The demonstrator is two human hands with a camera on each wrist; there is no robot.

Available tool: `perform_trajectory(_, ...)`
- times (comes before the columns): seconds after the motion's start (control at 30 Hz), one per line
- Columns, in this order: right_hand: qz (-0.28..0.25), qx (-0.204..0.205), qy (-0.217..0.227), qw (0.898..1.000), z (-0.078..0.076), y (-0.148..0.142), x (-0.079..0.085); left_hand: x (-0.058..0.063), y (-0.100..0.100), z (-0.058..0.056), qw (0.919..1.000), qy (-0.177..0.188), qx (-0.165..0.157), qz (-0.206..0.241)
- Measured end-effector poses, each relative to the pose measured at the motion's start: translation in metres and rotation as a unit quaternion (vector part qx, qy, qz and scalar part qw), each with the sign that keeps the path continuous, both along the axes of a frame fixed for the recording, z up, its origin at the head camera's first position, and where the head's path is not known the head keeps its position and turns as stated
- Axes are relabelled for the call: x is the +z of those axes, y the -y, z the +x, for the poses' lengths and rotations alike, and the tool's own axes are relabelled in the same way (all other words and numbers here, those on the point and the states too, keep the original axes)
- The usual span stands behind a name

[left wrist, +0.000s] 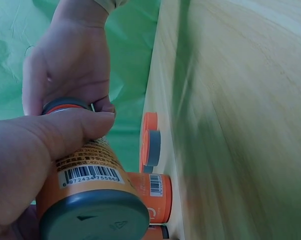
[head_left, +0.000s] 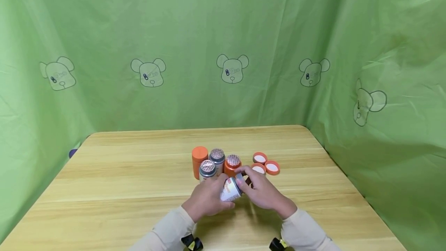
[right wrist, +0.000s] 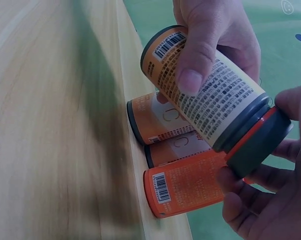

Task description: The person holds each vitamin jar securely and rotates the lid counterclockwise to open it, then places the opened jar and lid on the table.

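Note:
My left hand [head_left: 209, 198] grips a supplement bottle [head_left: 230, 190] with a printed label and barcode, tilted above the table. With thumb and fingers, my right hand [head_left: 263, 193] pinches its dark grey cap [right wrist: 260, 142]. An orange rim shows between cap and bottle neck in the right wrist view, where the cap sits at the mouth; I cannot tell whether it is threaded. Just beyond the hands stand two grey-necked bottles, one in front [head_left: 208, 167] and one behind [head_left: 217, 155], and an orange bottle [head_left: 233, 161], all with silver foil seals on top.
An orange bottle [head_left: 200, 154] with an orange top stands at the left of the group. Three loose caps [head_left: 272, 167] lie on the right, white liners up. The wooden table [head_left: 122, 173] is bordered by a green curtain [head_left: 195, 30] at the back and sides.

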State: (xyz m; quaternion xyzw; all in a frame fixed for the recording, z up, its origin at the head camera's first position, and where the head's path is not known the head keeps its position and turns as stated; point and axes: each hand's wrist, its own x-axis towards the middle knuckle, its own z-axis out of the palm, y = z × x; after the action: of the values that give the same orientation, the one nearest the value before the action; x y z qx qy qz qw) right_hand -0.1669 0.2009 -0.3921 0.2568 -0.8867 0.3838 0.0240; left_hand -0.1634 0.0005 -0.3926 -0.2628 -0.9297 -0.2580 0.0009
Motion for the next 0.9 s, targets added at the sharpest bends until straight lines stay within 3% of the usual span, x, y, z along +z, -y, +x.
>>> perform_trajectory(0.13, -0.008, 0.022, -0.015, 1.0, -0.0007, -0.0015, -0.001, -0.0014, 0.0005, -0.001, 1.0, 0.005, 0.002, 0.0)
perform_trajectory(0.3, -0.005, 0.018, -0.032, 0.999, -0.0025, -0.0023, -0.0042, -0.0037, 0.001, -0.002, 0.9998, -0.02, -0.006, 0.002)
perform_trajectory(0.6, 0.005, -0.003, 0.004, 1.0, -0.0018, -0.0014, -0.0023, -0.0043, -0.0003, -0.0014, 0.9998, -0.016, -0.006, -0.001)
perform_trajectory(0.9, -0.002, 0.033, -0.006, 0.999, -0.0017, -0.0038, -0.0012, -0.0064, 0.0015, -0.0031, 0.9999, -0.012, -0.005, 0.003)
